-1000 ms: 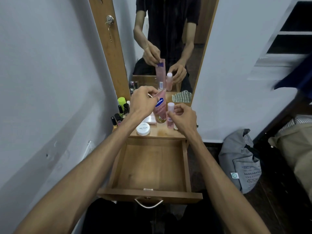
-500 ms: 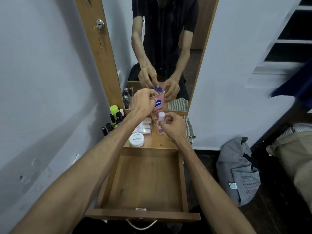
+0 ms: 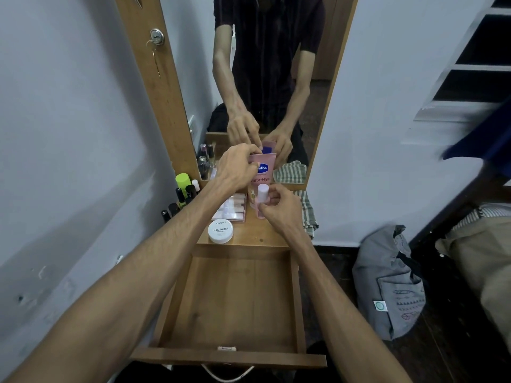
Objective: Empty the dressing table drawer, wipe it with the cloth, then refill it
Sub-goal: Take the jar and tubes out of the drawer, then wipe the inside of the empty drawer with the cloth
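Head view: left hand [image 3: 237, 167] gripping pink tube [image 3: 262, 178] near top, right hand [image 3: 278, 207] pinching small pink bottle [image 3: 261, 200], both over tabletop. Drawer [image 3: 235, 299] gaping empty; advising keeping bottle upright, then lowering both to drawer floor.

The wooden drawer [image 3: 235, 302] stands pulled fully out below the desk's front edge, its floor bare. The striped green-and-white cloth [image 3: 307, 210] lies crumpled at the desk's back right corner, hanging over the right edge. A pink Vaseline tube [image 3: 264, 175] stands upright at the desk's back edge, with a small pink white-capped bottle [image 3: 261, 201] just before it.
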A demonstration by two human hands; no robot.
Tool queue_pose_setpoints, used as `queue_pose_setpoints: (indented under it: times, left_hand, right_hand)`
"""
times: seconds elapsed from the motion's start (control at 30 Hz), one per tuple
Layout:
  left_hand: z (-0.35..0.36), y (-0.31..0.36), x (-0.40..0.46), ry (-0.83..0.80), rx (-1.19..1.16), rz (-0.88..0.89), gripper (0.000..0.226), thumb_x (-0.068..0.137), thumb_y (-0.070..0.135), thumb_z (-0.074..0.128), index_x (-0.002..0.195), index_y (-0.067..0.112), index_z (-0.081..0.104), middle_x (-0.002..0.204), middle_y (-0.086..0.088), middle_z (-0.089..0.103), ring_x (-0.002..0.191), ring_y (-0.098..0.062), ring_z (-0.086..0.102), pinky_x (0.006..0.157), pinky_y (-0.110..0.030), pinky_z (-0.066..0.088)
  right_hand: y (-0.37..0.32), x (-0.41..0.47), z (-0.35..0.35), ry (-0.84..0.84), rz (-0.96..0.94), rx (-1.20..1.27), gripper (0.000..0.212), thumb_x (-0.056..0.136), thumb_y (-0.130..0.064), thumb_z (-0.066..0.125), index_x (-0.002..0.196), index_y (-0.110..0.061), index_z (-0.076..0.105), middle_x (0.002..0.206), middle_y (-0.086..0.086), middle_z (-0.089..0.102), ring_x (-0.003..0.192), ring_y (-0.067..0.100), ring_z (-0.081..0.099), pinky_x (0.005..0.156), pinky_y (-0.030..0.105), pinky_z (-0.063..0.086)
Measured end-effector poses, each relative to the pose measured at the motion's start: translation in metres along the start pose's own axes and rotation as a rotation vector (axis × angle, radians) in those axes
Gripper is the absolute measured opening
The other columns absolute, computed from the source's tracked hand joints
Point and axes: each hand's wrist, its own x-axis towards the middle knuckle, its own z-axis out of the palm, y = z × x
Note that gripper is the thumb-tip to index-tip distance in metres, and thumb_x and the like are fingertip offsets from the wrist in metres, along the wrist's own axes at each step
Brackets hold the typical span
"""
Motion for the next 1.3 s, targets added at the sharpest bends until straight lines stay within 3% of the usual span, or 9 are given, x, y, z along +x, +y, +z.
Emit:
queue_pose_setpoints:
  times: [0.17, 0.3, 0.43, 0.53, 0.7, 0.83, 1.1, 1.2, 1.3]
  left_hand:
    - [-0.001, -0.001, -0.007, 0.027, -0.017, 0.024, 0.035, 0.085, 0.013, 0.067, 0.121, 0.012, 0.069, 0.119, -0.006, 0.070, 0.107, -0.021, 0.063, 0.090, -0.036, 0.055]
    - [-0.006, 0.003, -0.018, 0.150, -0.077, 0.063, 0.034, 0.085, 0.014, 0.068, 0.119, 0.009, 0.068, 0.114, -0.005, 0.068, 0.100, -0.014, 0.062, 0.086, -0.030, 0.056]
    - [-0.009, 0.015, -0.035, 0.375, -0.111, 0.125, 0.015, 0.085, 0.014, 0.066, 0.099, 0.009, 0.071, 0.100, -0.001, 0.066, 0.089, -0.012, 0.061, 0.077, -0.035, 0.057]
    - [-0.008, 0.025, -0.046, 0.501, -0.060, 0.153, 0.015, 0.080, 0.012, 0.063, 0.093, 0.010, 0.070, 0.097, -0.001, 0.062, 0.090, -0.016, 0.057, 0.076, -0.037, 0.051]
    - [0.000, 0.029, -0.051, 0.365, 0.027, 0.199, 0.029, 0.077, 0.005, 0.064, 0.106, 0.005, 0.070, 0.108, -0.008, 0.062, 0.099, -0.022, 0.057, 0.083, -0.042, 0.051]
    - [0.004, 0.018, -0.052, 0.332, -0.005, 0.157, 0.025, 0.081, 0.004, 0.065, 0.106, 0.003, 0.069, 0.111, -0.009, 0.061, 0.101, -0.021, 0.058, 0.080, -0.040, 0.055]
    - [-0.001, -0.001, -0.060, 0.365, -0.058, 0.194, 0.015, 0.088, 0.007, 0.063, 0.101, 0.004, 0.068, 0.107, -0.006, 0.063, 0.096, -0.013, 0.058, 0.073, -0.027, 0.055]
    - [-0.002, -0.001, -0.075, 0.428, -0.091, 0.229, 0.014, 0.087, 0.007, 0.058, 0.097, 0.005, 0.068, 0.102, -0.006, 0.065, 0.094, -0.015, 0.060, 0.069, -0.029, 0.054]
    - [0.001, 0.002, -0.094, 0.426, -0.132, 0.226, 0.014, 0.089, 0.008, 0.058, 0.096, 0.005, 0.070, 0.101, -0.005, 0.067, 0.093, -0.015, 0.062, 0.070, -0.030, 0.055]
  right_hand:
    - [-0.001, -0.011, -0.014, 0.027, -0.003, 0.014, 0.042, 0.079, -0.031, 0.083, 0.116, -0.015, 0.072, 0.100, -0.006, 0.073, 0.081, 0.000, 0.063, 0.072, 0.013, 0.050]
    - [0.003, -0.024, -0.035, 0.244, 0.056, 0.006, 0.021, 0.086, -0.022, 0.073, 0.107, -0.016, 0.077, 0.101, -0.003, 0.077, 0.089, 0.007, 0.069, 0.082, 0.025, 0.059]
    - [0.018, -0.030, -0.057, 0.432, 0.246, -0.029, 0.022, 0.086, -0.028, 0.069, 0.106, -0.018, 0.075, 0.102, -0.003, 0.077, 0.092, 0.014, 0.070, 0.078, 0.027, 0.052]
    - [0.029, -0.029, -0.063, 0.354, 0.401, -0.079, 0.044, 0.087, -0.034, 0.069, 0.126, -0.014, 0.068, 0.120, 0.006, 0.073, 0.108, 0.023, 0.068, 0.084, 0.031, 0.048]
    - [0.037, -0.031, -0.055, 0.167, 0.496, -0.097, 0.061, 0.085, -0.038, 0.069, 0.137, -0.009, 0.057, 0.127, 0.011, 0.069, 0.112, 0.029, 0.065, 0.081, 0.032, 0.044]
    - [0.039, -0.030, -0.049, 0.120, 0.522, -0.094, 0.041, 0.086, -0.034, 0.067, 0.116, -0.008, 0.064, 0.109, 0.009, 0.072, 0.085, 0.022, 0.057, 0.073, 0.030, 0.040]
    - [0.040, -0.026, -0.053, 0.097, 0.550, -0.031, 0.013, 0.079, -0.021, 0.067, 0.083, -0.009, 0.067, 0.081, 0.002, 0.070, 0.075, 0.021, 0.066, 0.052, 0.024, 0.037]
    - [0.041, -0.025, -0.057, 0.094, 0.655, 0.105, 0.014, 0.073, -0.026, 0.073, 0.074, -0.013, 0.070, 0.081, 0.002, 0.075, 0.070, 0.015, 0.067, 0.057, 0.027, 0.050]
    - [0.041, -0.033, -0.063, 0.098, 0.746, 0.288, 0.018, 0.065, -0.027, 0.076, 0.072, -0.011, 0.073, 0.078, 0.003, 0.077, 0.077, 0.024, 0.074, 0.075, 0.041, 0.063]
